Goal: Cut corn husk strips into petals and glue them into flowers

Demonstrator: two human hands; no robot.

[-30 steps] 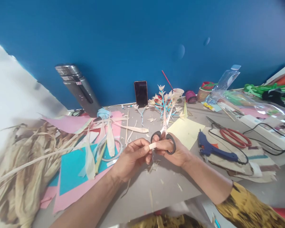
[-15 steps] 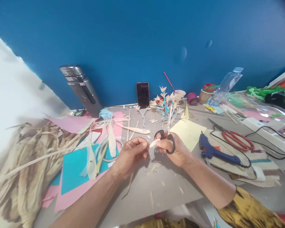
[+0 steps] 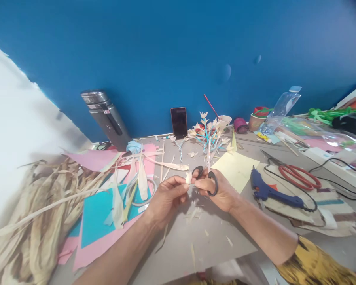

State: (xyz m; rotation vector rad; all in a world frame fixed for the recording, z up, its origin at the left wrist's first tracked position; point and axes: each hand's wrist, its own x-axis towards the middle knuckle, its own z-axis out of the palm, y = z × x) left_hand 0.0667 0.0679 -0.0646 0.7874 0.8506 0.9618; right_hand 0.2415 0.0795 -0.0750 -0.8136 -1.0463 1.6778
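Between thumb and fingers, my left hand pinches a small pale piece of corn husk, which stands up from the fingertips. My right hand has its fingers in the black handles of a pair of scissors, blades pointing away from me. Its thumb and fingertips are just right of the husk piece, with a small gap. Under the hands, husk scraps lie on the grey table. Beyond the scissors stands a branching piece with blue-wrapped stems and pale husk flowers.
Dried corn husks heap at the left beside blue paper and a dark flask. A phone leans on the blue wall. To the right lie yellow paper, a blue glue gun and red-handled scissors.
The husk piece, which lay slanted between both hands' fingertips, now stands upright in my left hand alone. My right fingertips have come away from it. The view has shifted slightly.
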